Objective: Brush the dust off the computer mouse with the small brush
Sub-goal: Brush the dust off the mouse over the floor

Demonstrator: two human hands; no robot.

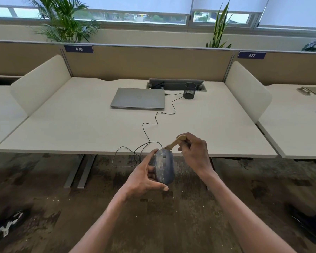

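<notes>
A dark blue-grey computer mouse (pixel 165 166), smeared with pale dust, is held off the desk in front of its near edge. My left hand (pixel 144 177) grips it from the left and below, thumb under its rear. My right hand (pixel 195 152) holds a small wooden brush (pixel 174 142) by its handle. The brush's head rests against the mouse's front end, near the wheel. The mouse's black cable (pixel 153 123) loops over the desk edge and runs back across the desk toward the laptop.
A shut silver laptop (pixel 138 98) lies at the back of the white desk (pixel 80 128), next to a black mesh pen cup (pixel 190 90) and a cable hatch (pixel 175 84). White dividers (pixel 40 83) flank the desk. Dark patterned carpet lies below.
</notes>
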